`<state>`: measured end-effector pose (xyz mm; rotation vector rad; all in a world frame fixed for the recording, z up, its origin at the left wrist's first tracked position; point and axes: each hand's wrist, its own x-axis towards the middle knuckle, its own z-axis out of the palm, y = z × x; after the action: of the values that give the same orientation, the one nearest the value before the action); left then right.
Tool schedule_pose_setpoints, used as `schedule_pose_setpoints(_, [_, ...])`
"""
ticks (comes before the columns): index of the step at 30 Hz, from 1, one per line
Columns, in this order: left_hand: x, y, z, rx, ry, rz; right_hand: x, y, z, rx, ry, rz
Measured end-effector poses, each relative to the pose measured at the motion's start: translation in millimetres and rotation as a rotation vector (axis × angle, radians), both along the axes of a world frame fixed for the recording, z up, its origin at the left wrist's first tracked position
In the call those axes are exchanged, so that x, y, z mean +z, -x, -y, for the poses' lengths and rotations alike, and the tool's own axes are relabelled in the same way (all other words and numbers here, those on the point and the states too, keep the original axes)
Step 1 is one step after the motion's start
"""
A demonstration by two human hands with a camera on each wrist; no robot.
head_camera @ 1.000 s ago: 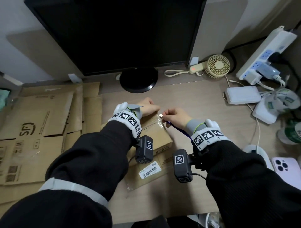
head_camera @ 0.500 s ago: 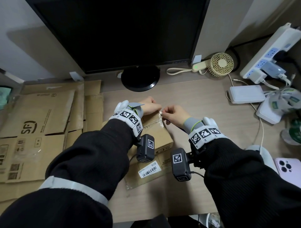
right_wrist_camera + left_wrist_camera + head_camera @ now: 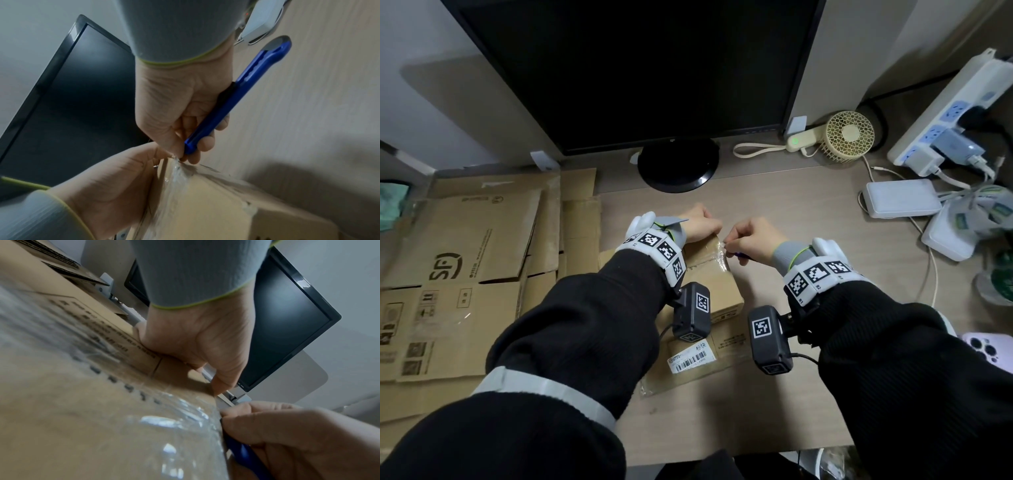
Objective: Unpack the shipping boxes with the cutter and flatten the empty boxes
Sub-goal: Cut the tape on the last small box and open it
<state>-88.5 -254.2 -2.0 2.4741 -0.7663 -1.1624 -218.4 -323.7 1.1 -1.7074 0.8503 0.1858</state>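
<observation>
The shipping box [image 3: 714, 274], a small brown carton sealed with clear tape [image 3: 174, 183], lies on the wooden desk [image 3: 808, 212] in front of the monitor stand, resting partly on a flat brown mailer with a barcode label [image 3: 690, 358]. We hold its far end with our left hand [image 3: 702, 228], fingers curled over the edge and thumb pressed against the cardboard. Our right hand [image 3: 753, 236] is closed around the blue cutter [image 3: 236, 100], the handle running back under the palm toward the wrist, while thumb and forefinger pinch the tape at the box's far right corner. From the right wrist view the tape is crinkled and lifted where the fingers meet it; we cannot tell whether the blade is out.

To the left of the box lies a stack of flattened cartons [image 3: 465, 267]. Behind it stands a dark monitor [image 3: 637, 68]. To the right we see a small cream fan [image 3: 851, 135], a white power strip [image 3: 945, 109] with chargers plugged in, a white power bank [image 3: 900, 204] and, at the desk's right edge, a lilac phone [image 3: 986, 349].
</observation>
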Motion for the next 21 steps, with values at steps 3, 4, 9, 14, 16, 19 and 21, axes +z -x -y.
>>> schedule_pose_setpoints(3, [-0.2,-1.3,1.3,0.005,0.013,0.018,1.8,4.7,2.3,0.026,-0.028,-0.014])
schedule_pose_setpoints(4, [0.4,-2.2,1.4,0.0,0.021,0.031,2.8,6.3,2.7,0.038,-0.038,-0.016])
schedule_pose_setpoints(9, [1.4,-0.9,1.6,-0.026,0.028,0.077,3.3,8.5,3.9,0.083,-0.004,-0.02])
schedule_pose_setpoints(14, [3.1,-1.5,2.6,-0.046,0.047,0.088,4.1,20.3,3.9,0.128,-0.042,-0.025])
schedule_pose_setpoints(16, [1.4,-1.3,4.1,-0.049,0.044,0.093,4.1,25.4,2.4,0.12,-0.054,-0.018])
schedule_pose_setpoints(19, [-2.5,-3.3,4.8,-0.045,0.038,0.096,4.7,31.4,-0.8,0.156,-0.079,-0.026])
schedule_pose_setpoints(21, [-4.4,-4.2,5.6,-0.045,0.041,0.103,7.3,36.6,-1.5,0.18,-0.094,-0.036])
